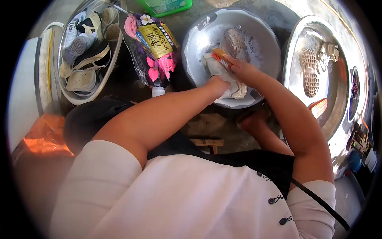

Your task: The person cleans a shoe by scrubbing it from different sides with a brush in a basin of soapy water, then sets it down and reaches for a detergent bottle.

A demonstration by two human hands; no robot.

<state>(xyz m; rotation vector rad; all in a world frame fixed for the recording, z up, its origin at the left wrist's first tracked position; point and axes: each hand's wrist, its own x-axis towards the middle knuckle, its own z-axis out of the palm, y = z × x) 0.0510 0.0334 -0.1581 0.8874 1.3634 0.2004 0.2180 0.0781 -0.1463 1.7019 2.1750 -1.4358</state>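
Note:
A pale shoe [219,72] lies tilted in the grey basin [193,49], with my left hand [219,86] closed around its near part. My right hand [243,72] grips a scrub brush [221,57] with a wooden back and red and white bristles. Its bristles rest against the side of the shoe. Behind them in the same basin, another shoe [234,40] lies in soapy water. My fingers partly hide the held shoe.
An oval tub [112,65] full of shoes stands at the left. Beside it is a detergent bag [153,46] with a white cap. At the right, a metal tub [296,44] holds shoes and an orange-backed brush [318,107]. A green container [169,7] sits at the top.

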